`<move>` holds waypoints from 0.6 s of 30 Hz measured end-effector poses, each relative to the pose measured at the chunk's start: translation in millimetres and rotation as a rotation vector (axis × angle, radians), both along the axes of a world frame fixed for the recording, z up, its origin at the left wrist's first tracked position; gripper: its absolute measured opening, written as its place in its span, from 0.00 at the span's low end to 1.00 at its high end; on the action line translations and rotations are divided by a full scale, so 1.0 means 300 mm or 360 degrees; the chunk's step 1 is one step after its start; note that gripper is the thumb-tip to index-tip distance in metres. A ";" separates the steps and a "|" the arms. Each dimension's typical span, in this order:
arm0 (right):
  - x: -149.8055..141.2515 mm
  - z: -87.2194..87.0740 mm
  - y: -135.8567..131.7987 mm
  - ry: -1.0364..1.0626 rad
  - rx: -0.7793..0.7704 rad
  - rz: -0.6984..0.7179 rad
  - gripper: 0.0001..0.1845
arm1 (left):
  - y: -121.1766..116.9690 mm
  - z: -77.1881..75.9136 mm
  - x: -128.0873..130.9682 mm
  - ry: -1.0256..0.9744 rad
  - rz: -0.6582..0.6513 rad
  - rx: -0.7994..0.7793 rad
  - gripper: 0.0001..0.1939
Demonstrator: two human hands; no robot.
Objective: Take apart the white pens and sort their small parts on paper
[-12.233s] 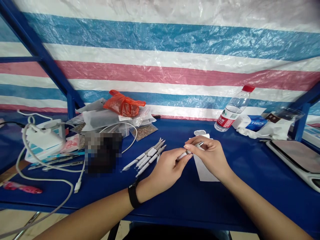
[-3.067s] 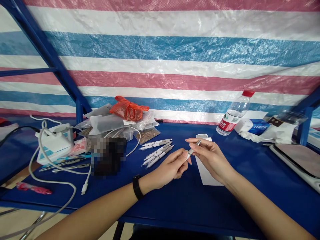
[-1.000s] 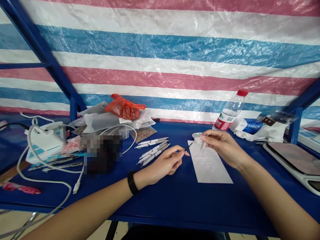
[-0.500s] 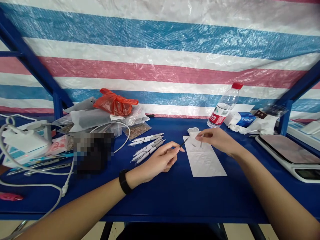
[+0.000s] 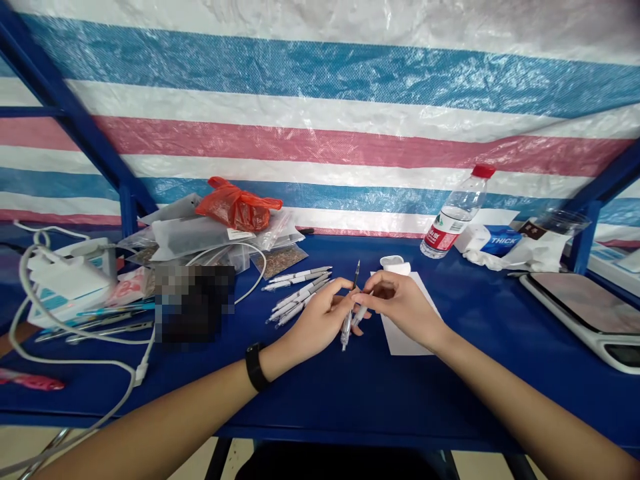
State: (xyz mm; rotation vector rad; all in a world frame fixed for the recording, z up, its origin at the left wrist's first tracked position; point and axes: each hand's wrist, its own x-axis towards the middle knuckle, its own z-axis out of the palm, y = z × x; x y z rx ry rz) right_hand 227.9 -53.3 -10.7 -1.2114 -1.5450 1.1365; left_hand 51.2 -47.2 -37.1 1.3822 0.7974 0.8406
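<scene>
A white pen barrel [image 5: 345, 332] is pinched between the thumb and fingers of the left hand [image 5: 319, 319], its lower end pointing down toward the blue table [image 5: 380, 410], and a thin black-tipped ink refill [image 5: 356, 275] rises just above those fingers (from where I stand, I can't tell whether the refill sits inside the barrel or is only held against it). The right hand [image 5: 400, 307] comes in from the other side, its fingers curled and grasping a short white pen part [image 5: 361, 315], and it sits right beside the left hand above the table. Under the right hand lies a sheet of white paper [image 5: 404, 337], with a small white cup [image 5: 395, 265] at its far edge. Several white pens [image 5: 299, 300] lie in a loose group left of the hands. Farther right stand a water bottle [image 5: 454, 213] and a digital scale [image 5: 580, 313], and a black wristband [image 5: 255, 367] circles the left wrist.
</scene>
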 end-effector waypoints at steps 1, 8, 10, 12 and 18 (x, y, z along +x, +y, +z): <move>-0.007 -0.006 -0.002 0.0057 0.0014 -0.0019 0.22 | 0.001 0.003 -0.003 -0.0025 -0.0039 -0.0036 0.21; -0.003 -0.001 0.003 0.0210 -0.0010 -0.0018 0.24 | 0.009 0.035 -0.027 -0.0170 -0.0160 -0.0217 0.25; -0.008 0.001 0.001 0.0297 -0.0086 0.0018 0.25 | 0.013 0.038 -0.028 -0.0210 -0.0144 -0.0253 0.26; -0.012 0.003 -0.002 0.0350 -0.0130 0.0031 0.26 | 0.017 0.037 -0.027 -0.0250 -0.0119 -0.0281 0.26; -0.001 0.003 0.005 0.0210 0.0079 -0.0145 0.21 | 0.021 0.030 -0.022 -0.0088 -0.0082 -0.0257 0.31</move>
